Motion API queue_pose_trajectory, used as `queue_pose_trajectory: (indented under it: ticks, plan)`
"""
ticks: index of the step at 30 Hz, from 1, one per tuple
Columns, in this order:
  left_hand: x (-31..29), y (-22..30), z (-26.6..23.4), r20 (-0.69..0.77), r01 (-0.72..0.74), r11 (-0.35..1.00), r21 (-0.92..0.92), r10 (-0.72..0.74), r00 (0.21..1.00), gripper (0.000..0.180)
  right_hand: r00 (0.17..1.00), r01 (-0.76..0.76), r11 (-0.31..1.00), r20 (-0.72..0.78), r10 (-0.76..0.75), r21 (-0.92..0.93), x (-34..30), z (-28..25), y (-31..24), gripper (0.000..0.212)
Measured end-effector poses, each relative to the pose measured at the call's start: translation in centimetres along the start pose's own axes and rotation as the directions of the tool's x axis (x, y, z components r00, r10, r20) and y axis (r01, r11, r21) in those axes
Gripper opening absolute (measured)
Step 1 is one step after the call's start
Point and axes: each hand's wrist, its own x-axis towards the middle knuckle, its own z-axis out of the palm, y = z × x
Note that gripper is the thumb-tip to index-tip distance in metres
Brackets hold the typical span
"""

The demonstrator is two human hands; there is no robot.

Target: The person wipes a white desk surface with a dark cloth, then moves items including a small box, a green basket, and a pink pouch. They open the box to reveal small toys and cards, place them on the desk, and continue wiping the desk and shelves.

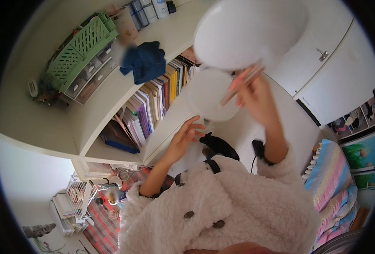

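My right hand (253, 95) is raised with its fingers closed round a slim brownish-pink stick (244, 84), smeared by motion. Close above it looms a large white rounded thing (247, 34), its upper part cut off by the frame; its kind is unclear. A paler white disc (213, 95) shows just left of the stick, and I cannot tell whether the stick touches it. My left hand (181, 139) is open, fingers apart and holding nothing, beside the disc's lower left edge.
Bookshelves with upright books (153, 101) run along the left. Above them sit a green basket (88, 40), dark blue cloth (143, 63) and several bottles (147, 10). A black shape (221, 146) lies below my hands. White cabinet doors (340, 67) and a striped quilt (329, 178) are at right.
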Motion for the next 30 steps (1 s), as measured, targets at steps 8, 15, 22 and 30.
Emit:
queue_pose_trajectory:
  ticks: [8,15,22,30]
  plan:
    - [12.9,5.4,-1.2,0.095,-0.127,0.963,0.236,0.107,0.99,0.038,0.973,0.228,0.926,0.04,-0.227,-0.302,19.8,-7.7,-1.0,0.024]
    - [12.3,7.3,-3.7,-0.174,-0.107,0.538,0.836,0.445,0.878,0.033,0.971,0.234,0.945,0.099,-0.217,-0.229,20.0,-10.1,-0.5,0.016]
    - [12.4,5.8,-5.2,-0.14,0.42,-0.325,0.847,0.627,0.767,0.07,0.978,0.177,0.951,0.153,-0.141,-0.254,19.4,-8.3,-0.6,0.013]
    - [13.3,6.4,-5.4,-0.139,0.387,-0.362,0.848,0.551,0.823,0.074,0.954,0.194,0.95,0.273,-0.124,-0.246,20.4,-6.3,-2.4,0.013]
